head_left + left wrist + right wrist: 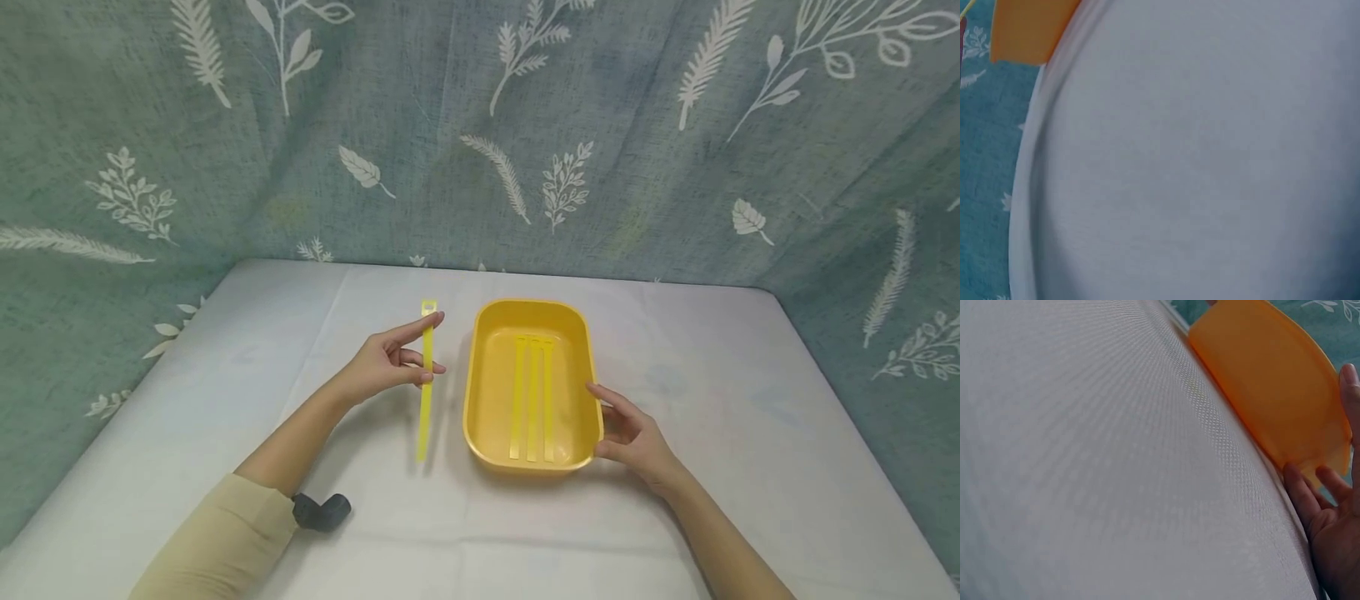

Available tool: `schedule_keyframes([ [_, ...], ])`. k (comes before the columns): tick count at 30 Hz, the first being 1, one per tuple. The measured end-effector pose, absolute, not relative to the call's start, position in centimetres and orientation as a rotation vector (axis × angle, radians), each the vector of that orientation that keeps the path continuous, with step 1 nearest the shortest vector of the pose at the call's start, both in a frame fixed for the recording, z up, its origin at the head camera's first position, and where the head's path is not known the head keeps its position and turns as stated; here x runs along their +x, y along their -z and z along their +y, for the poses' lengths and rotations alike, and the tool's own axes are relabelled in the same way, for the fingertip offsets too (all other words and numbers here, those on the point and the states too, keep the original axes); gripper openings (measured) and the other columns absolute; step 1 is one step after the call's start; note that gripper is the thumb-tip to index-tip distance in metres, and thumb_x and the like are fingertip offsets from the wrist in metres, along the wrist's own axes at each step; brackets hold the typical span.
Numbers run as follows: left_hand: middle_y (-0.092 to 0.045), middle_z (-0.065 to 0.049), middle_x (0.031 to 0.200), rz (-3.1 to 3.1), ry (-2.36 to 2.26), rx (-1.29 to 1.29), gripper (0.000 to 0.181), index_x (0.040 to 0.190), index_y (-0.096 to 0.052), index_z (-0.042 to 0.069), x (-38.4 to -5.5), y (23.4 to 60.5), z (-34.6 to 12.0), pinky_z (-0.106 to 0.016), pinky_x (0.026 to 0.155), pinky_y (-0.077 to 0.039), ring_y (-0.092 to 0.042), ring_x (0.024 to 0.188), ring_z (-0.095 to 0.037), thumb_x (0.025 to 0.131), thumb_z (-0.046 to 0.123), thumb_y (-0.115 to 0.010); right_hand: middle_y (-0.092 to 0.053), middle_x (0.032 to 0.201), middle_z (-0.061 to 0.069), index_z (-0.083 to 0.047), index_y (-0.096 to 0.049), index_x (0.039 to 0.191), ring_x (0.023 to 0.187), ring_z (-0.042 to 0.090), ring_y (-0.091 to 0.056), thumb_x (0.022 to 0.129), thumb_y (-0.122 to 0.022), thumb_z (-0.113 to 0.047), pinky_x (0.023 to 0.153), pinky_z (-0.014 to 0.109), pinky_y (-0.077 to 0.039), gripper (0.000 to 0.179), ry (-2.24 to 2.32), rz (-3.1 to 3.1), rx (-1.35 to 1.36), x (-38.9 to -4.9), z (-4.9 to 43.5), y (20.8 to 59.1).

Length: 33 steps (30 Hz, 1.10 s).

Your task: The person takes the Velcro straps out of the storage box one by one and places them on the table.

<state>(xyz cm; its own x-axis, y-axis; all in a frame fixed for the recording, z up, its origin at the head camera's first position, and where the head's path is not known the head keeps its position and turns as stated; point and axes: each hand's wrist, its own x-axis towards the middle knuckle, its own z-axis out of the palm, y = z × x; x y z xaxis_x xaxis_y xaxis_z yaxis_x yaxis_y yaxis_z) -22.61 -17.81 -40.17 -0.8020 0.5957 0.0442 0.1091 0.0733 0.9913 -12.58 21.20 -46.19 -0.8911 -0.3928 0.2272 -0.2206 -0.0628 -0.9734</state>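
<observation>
My left hand (390, 362) pinches a long, thin yellow strip (425, 417), thumb on one side and fingers on the other. The strip stands nearly upright in the head view, with a small slotted end at its top. Right of it sits a yellow tray (491, 400) with rounded corners. Inside lie three similar yellow strips (533, 400), side by side and lengthwise. My right hand (637, 446) grips the tray's right side near the front corner, one fingertip over the rim. The right wrist view shows its fingers (1300, 494) low against the tray's outer wall.
A white cloth (405, 533) covers the table. Behind it hangs a green curtain (420, 125) with white leaf prints. A dark curved object (322, 511) shows beside the left sleeve (225, 533).
</observation>
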Motion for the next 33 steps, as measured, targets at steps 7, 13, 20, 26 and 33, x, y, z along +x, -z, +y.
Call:
schedule_keyframes([
  [7,-0.026,-0.004,0.155,2.027,-1.720,0.699,0.079,0.148,-0.034,0.020,-23.1,42.1,-18.0,-0.031,0.075,-0.056,-0.068,0.096,-0.019,0.082,-0.001,-0.071,-0.052,0.135,0.004,0.003,-0.034,0.143,0.111,0.014,-0.060,0.083,-0.072,-0.010,0.083,0.028,-0.054,0.072,2.109,2.038,-0.702,-12.7,21.2,46.0],
  [13,-0.025,-0.011,0.155,2.065,-1.700,0.750,0.079,0.148,-0.032,0.012,-23.5,43.1,-18.0,-0.025,0.075,-0.055,-0.069,0.093,-0.017,0.081,-0.002,-0.070,-0.051,0.136,0.007,0.002,-0.034,0.143,0.112,0.014,-0.059,0.083,-0.072,-0.010,0.084,0.029,-0.054,0.072,2.109,2.043,-0.695,-12.8,21.2,46.1],
  [20,-0.027,-0.016,0.153,2.080,-1.695,0.760,0.080,0.147,-0.031,0.005,-23.6,43.8,-17.9,-0.025,0.075,-0.055,-0.069,0.093,-0.015,0.079,-0.006,-0.071,-0.048,0.139,0.007,0.001,-0.034,0.143,0.113,0.013,-0.058,0.083,-0.071,-0.009,0.084,0.028,-0.054,0.071,2.098,2.063,-0.685,-12.7,21.2,46.2],
  [26,-0.048,-0.021,0.138,2.175,-1.606,0.750,0.081,0.146,-0.034,0.007,-24.0,44.6,-17.6,-0.027,0.077,-0.055,-0.067,0.099,-0.023,0.076,-0.005,-0.073,-0.049,0.138,0.005,0.002,-0.035,0.143,0.113,0.013,-0.058,0.083,-0.072,-0.010,0.084,0.027,-0.053,0.072,2.086,2.085,-0.661,-12.6,21.1,46.1],
  [33,-0.050,-0.014,0.139,2.423,-1.422,0.804,0.081,0.142,-0.043,0.009,-24.0,45.2,-17.6,-0.030,0.089,-0.051,-0.062,0.100,-0.024,0.071,0.006,-0.081,-0.049,0.138,0.007,0.003,-0.034,0.143,0.113,0.012,-0.058,0.083,-0.072,-0.010,0.084,0.027,-0.053,0.072,2.083,2.077,-0.658,-12.5,21.1,46.1],
])
